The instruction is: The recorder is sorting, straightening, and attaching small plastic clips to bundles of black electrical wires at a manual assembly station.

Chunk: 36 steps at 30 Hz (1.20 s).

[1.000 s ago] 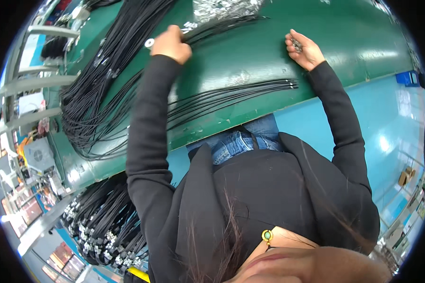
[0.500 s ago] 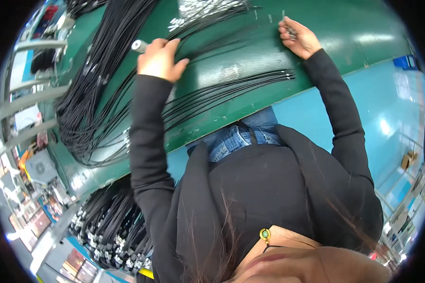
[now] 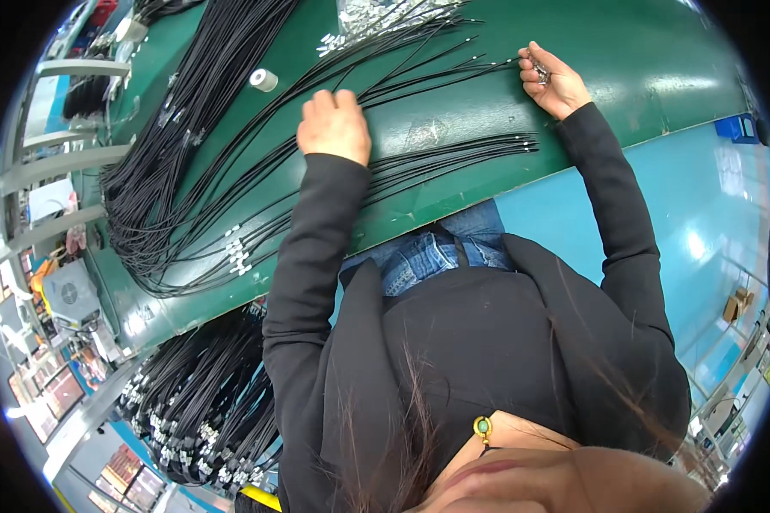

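My left hand [image 3: 334, 128] is over the green table with its fingers curled down on thin black cables [image 3: 419, 83]. The cables run out from under it to the right, and its fingertips are hidden. Further right, my right hand [image 3: 556, 84] is closed around several small shiny metal parts [image 3: 539, 72]. Its thumb and forefinger meet at the white-tipped end of one cable. Closer to my body lies a row of black cables [image 3: 453, 152] with light tips, side by side.
A white spool [image 3: 263, 80] stands left of my left hand. Beyond it a thick bundle of black cables [image 3: 214, 77] crosses the green table [image 3: 624, 43]. A clear bag of small white parts [image 3: 376, 19] lies at the far edge. More cables [image 3: 205, 402] hang below the table's near edge.
My left hand has moved right and nearer, away from the spool, and its fingers have curled in. Cables now reach my right hand, which has shifted slightly nearer.
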Available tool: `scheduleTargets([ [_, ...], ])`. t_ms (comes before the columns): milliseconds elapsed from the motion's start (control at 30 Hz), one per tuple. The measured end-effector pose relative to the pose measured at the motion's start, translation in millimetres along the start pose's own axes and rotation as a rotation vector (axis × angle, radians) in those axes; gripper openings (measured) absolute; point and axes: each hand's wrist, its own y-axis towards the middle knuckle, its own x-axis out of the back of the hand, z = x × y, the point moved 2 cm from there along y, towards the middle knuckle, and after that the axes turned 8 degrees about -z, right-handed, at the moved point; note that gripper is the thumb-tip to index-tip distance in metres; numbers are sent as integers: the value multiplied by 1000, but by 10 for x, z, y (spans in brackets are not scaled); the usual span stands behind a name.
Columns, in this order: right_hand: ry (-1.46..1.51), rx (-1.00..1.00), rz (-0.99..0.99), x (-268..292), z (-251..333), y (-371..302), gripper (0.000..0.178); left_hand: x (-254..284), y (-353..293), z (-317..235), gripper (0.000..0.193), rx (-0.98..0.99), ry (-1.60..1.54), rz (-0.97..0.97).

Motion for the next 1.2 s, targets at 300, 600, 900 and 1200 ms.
scheduleTargets([
  [300, 20, 28, -12, -40, -26, -57, 22, 80, -107, 368, 15, 45, 34, 138],
  [600, -32, 41, -37, -103, -17, -79, 21, -281, 216, -193, 21, -204, -42, 67],
  [900, 0, 55, -5, -108, -28, -76, 22, -378, 229, -360, 26, -445, 329, 2],
  [1200, 61, 80, 74, -44, -20, -51, 22, -58, 494, -167, 14, -39, -468, 217],
])
